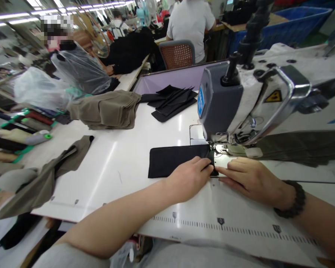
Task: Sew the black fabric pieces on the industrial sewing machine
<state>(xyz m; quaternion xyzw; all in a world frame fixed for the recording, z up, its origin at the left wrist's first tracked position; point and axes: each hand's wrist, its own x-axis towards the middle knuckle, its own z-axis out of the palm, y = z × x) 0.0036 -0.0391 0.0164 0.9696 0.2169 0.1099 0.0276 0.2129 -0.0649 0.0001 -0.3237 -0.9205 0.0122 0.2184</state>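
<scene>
A folded black fabric piece (164,162) lies flat on the white table, its right end by the presser foot (212,146) of a sewing machine (223,100). My left hand (191,176) rests on the right part of this piece, fingers bent and pressed together on the cloth near its edge. From the other side my right hand (248,178) reaches in, its index finger stretched out to the cloth's right edge and its other fingers lying low over the machine bed. The fabric under my left fingertips is hidden.
Black pieces (174,100) lie stacked behind the machine bed, beside a brown fabric pile (108,109). A brown strip (50,178) and thread cones (30,137) are at left. Olive fabric (296,147) lies under the machine arm. People work beyond, near a chair (177,54).
</scene>
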